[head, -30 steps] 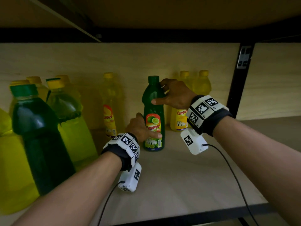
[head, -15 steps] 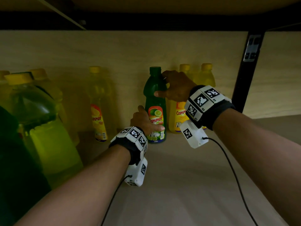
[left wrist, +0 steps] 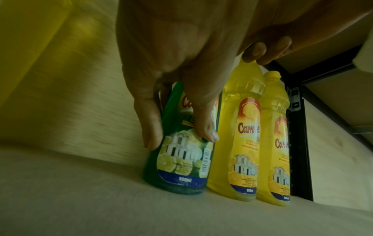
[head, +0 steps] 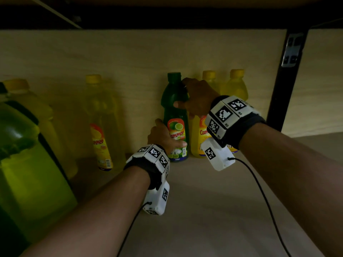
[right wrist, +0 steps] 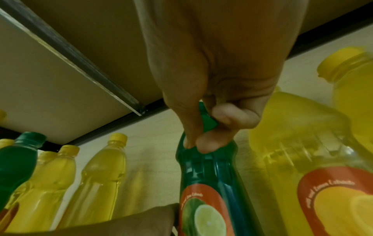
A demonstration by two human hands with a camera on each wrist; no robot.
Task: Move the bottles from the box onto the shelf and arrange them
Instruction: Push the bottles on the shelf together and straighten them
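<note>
A green dish-soap bottle [head: 175,115] with a lime label stands upright on the wooden shelf [head: 204,210], near the back panel. My left hand [head: 163,138] grips its lower body, thumb across the label [left wrist: 206,127] and a finger [left wrist: 153,127] on the left side. My right hand [head: 196,101] pinches its neck just under the green cap [right wrist: 207,121]. Immediately right of it stand two yellow bottles of the same brand [left wrist: 240,143] [left wrist: 276,143], the nearer one almost touching it. The box is out of view.
Another yellow bottle [head: 101,127] stands to the left with a gap between. Large green and yellow jugs [head: 27,164] crowd the left front. A black upright post [head: 284,80] bounds the right side. The upper shelf [right wrist: 60,71] is close overhead.
Both hands have slid the green bottle back towards the rear panel, beside the yellow pair. Their grips are unchanged. The head view has shifted closer and to the right.
</note>
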